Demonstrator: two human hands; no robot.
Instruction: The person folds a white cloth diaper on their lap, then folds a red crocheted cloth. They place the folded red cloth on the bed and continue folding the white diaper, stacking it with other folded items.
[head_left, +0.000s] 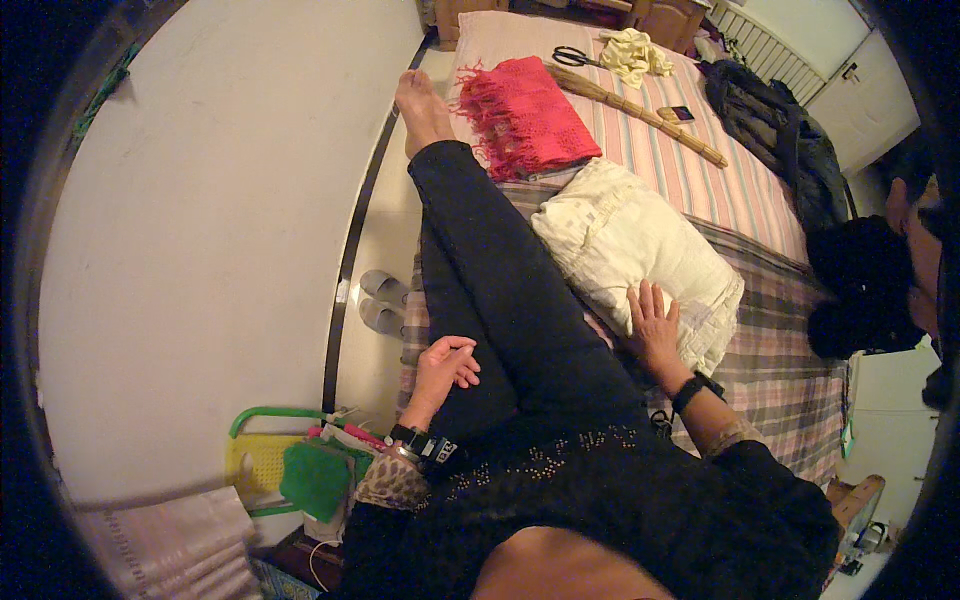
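My right hand [655, 325] lies flat on the near part of a folded cream-white quilt [635, 245], its fingers spread. Beside my black-trousered legs, the quilt rests on the bed. My left hand [445, 375] hovers over or rests on my thigh, with loosely curled fingers apart and nothing in them; whether it touches the trousers I cannot tell. Beyond the quilt is a folded red fringed cloth [530, 115]. A straw hand broom [640, 112] lies across the striped sheet, near black-handled scissors [575, 57], a crumpled pale yellow cloth [632, 57] and a small dark flat object [676, 114].
A plaid cover [790, 345] spreads under the quilt. Dark clothing [775, 130] is heaped along the bed's right edge. Grey slippers [382, 302] sit on the floor at left, near a yellow-and-green chair [258, 462]. Dark shapes with bare skin, perhaps another person [925, 255], show at far right.
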